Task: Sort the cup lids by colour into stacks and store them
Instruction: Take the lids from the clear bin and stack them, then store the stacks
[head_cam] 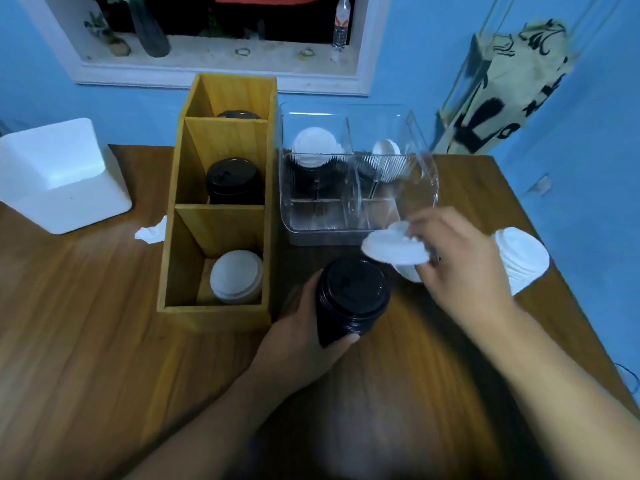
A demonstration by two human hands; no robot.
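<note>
My left hand (301, 327) grips a stack of black lids (351, 296) standing on the wooden table (86, 323). Just right of it, my right hand (460, 261) pinches a white lid (391, 245) above the table, with another white lid (408, 273) partly hidden beneath. A tilted stack of white lids (523, 258) lies at the table's right edge. The wooden organiser (214, 317) holds a white stack (237, 277) in its front compartment, a black stack (233, 181) in the middle one and a black lid (239, 115) at the back.
A clear plastic box (346, 223) with dividers stands behind my hands, with white lids (313, 145) in its rear sections. A white foam container (59, 178) sits at the left. Crumpled tissue (150, 232) lies beside the organiser. A printed cloth bag (502, 88) hangs at the right.
</note>
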